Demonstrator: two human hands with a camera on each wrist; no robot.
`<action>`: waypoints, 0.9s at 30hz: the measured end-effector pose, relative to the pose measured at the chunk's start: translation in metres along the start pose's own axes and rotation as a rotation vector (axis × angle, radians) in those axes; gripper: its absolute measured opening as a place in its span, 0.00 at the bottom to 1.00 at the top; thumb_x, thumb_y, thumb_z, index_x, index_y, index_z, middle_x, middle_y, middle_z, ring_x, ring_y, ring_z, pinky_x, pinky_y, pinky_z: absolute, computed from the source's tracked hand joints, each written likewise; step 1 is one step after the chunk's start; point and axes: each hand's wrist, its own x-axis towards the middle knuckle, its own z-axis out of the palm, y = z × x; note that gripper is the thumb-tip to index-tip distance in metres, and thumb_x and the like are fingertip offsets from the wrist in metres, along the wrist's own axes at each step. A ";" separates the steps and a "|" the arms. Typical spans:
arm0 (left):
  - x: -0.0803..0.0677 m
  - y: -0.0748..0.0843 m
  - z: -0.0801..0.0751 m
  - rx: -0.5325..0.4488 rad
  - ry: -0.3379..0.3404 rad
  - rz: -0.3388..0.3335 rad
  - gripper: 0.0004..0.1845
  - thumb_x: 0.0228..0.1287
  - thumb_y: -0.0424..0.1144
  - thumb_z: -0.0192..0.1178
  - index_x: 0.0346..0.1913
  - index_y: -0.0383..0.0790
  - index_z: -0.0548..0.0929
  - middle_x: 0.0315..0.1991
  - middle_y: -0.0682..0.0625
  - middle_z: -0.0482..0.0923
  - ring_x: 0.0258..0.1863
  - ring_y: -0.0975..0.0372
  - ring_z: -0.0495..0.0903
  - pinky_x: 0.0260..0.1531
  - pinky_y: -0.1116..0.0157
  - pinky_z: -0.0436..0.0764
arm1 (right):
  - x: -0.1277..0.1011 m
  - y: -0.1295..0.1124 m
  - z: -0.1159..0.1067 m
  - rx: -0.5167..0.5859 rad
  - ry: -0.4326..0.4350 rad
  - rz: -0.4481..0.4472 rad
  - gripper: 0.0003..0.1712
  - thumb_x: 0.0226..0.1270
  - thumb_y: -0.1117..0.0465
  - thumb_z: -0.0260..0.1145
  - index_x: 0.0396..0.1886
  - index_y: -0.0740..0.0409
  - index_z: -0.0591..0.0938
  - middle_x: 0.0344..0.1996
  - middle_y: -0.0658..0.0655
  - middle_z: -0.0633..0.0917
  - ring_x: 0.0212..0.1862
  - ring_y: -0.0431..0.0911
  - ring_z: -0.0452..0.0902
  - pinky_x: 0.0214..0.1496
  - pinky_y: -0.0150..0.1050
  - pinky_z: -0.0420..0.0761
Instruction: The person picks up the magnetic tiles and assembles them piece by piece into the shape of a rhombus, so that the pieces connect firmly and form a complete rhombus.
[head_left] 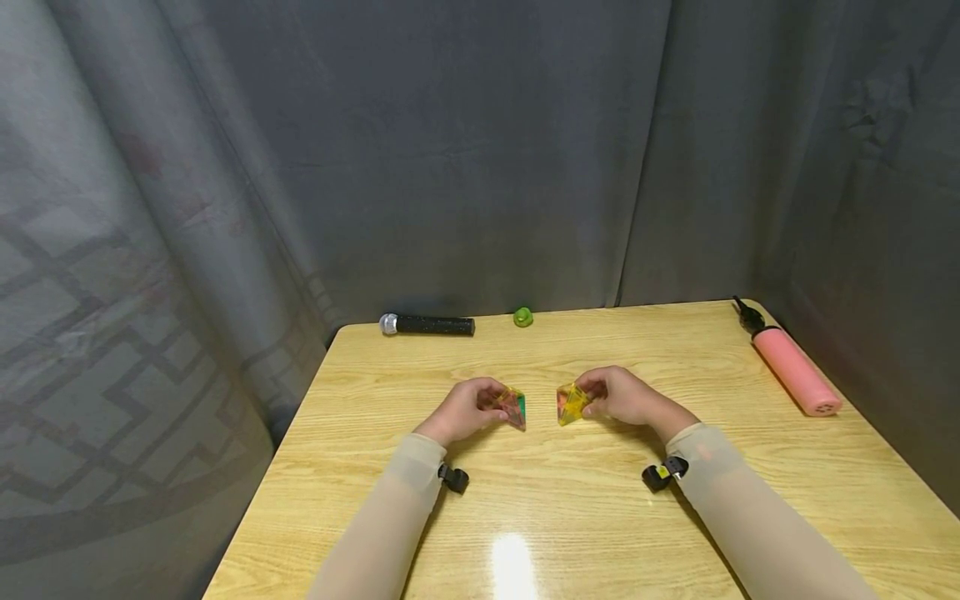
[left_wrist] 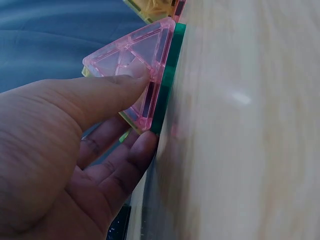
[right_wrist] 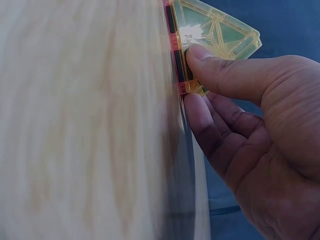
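My left hand (head_left: 467,408) grips a small pyramid of translucent magnetic tiles (head_left: 512,407) just left of the table's middle. Its near face is a pink triangle tile (left_wrist: 161,42), held under the thumb, and a green tile (left_wrist: 170,75) forms the side against the table. Opposite, my right hand (head_left: 624,395) pinches a second magnetic-tile pyramid (head_left: 572,405), with the thumb on a yellow triangle tile (right_wrist: 220,32). A pink tile edge (right_wrist: 176,65) runs along the table side. A gap separates the two pyramids. Their far faces are mostly hidden.
Along the back edge of the wooden table (head_left: 525,492) lie a black microphone (head_left: 431,325) and a small green object (head_left: 522,317). A pink hand pump (head_left: 797,371) with a black nozzle lies at the right edge. Grey curtains (head_left: 465,158) surround the table.
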 end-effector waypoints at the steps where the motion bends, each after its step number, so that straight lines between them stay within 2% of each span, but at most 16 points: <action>1: 0.000 0.001 0.001 0.001 0.000 -0.002 0.21 0.57 0.42 0.69 0.54 0.52 0.80 0.41 0.59 0.80 0.39 0.67 0.79 0.37 0.67 0.80 | 0.000 -0.001 0.000 -0.002 0.001 0.001 0.22 0.51 0.67 0.77 0.48 0.52 0.84 0.37 0.48 0.82 0.42 0.45 0.78 0.45 0.42 0.79; 19: 0.005 0.007 0.015 0.008 0.013 -0.001 0.19 0.58 0.40 0.69 0.53 0.52 0.80 0.43 0.60 0.79 0.40 0.69 0.80 0.38 0.70 0.80 | 0.003 -0.001 0.006 0.015 -0.020 -0.006 0.21 0.51 0.64 0.77 0.47 0.50 0.83 0.37 0.47 0.82 0.41 0.45 0.77 0.44 0.42 0.79; 27: 0.006 0.010 0.020 -0.001 0.022 0.026 0.19 0.58 0.40 0.69 0.53 0.51 0.80 0.42 0.59 0.79 0.40 0.66 0.80 0.37 0.70 0.80 | 0.001 -0.005 0.007 0.030 -0.026 -0.005 0.21 0.53 0.66 0.76 0.48 0.52 0.83 0.37 0.48 0.82 0.41 0.45 0.77 0.44 0.42 0.78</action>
